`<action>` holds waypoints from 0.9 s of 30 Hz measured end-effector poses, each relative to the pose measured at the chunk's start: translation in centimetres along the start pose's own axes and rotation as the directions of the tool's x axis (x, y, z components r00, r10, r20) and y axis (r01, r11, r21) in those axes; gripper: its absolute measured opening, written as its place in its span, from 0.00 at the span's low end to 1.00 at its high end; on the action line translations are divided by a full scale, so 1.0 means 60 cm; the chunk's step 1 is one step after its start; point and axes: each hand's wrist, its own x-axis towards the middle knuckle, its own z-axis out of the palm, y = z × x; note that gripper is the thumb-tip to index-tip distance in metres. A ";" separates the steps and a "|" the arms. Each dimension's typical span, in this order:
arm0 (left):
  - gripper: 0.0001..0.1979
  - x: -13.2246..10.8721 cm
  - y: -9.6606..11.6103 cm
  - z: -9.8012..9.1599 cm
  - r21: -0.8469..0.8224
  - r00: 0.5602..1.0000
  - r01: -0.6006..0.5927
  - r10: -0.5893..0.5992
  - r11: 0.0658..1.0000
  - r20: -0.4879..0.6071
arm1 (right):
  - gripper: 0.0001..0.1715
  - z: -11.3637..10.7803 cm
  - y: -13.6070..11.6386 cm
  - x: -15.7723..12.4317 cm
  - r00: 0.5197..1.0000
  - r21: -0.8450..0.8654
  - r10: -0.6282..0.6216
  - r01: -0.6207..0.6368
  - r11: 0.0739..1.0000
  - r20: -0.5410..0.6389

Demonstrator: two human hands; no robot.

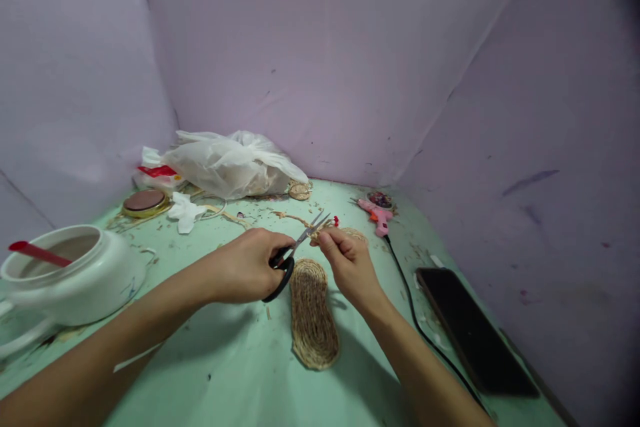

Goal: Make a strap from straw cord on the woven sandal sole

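Note:
My left hand (255, 263) is closed on black-handled scissors (286, 267), whose parted blades point up and right. My right hand (347, 263) pinches a small piece of straw-coloured braid (316, 235) beside the blades. Whether the blades touch the braid cannot be made out. Below and between my hands, a woven straw sole (314, 313) lies flat on the green table (240, 373). Part of another pale woven piece (356, 235) shows behind my right hand.
A white pot (75, 280) with a red stick stands at left. Behind are a plastic bag (235, 163), a round tin (145, 201) and white tissue (185, 212). At right lie a pink glue gun (379, 215), its black cord and a dark phone (475, 330).

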 end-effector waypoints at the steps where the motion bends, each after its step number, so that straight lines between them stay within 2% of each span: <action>1: 0.02 0.000 0.000 0.000 -0.006 1.000 0.005 -0.005 1.000 0.007 | 0.15 0.000 0.000 0.000 1.000 0.001 0.002 -0.002 1.000 0.000; 6: 0.04 -0.003 0.008 -0.001 -0.015 1.000 0.016 -0.016 1.000 0.011 | 0.15 -0.002 -0.003 0.000 1.000 -0.006 0.002 -0.002 1.000 0.003; 12: 0.01 0.000 0.004 0.003 -0.025 1.000 -0.001 0.000 1.000 -0.025 | 0.16 -0.005 -0.003 0.002 1.000 -0.031 -0.013 0.014 0.999 0.018; 23: 0.03 0.003 0.001 0.003 0.030 0.999 -0.030 0.031 0.999 -0.031 | 0.17 -0.006 -0.008 0.003 0.998 -0.053 -0.027 0.029 0.998 0.049; 27: 0.01 0.004 -0.003 0.002 0.060 0.999 -0.041 0.043 0.997 -0.024 | 0.17 -0.009 -0.008 0.004 0.998 -0.055 -0.035 0.038 0.998 0.056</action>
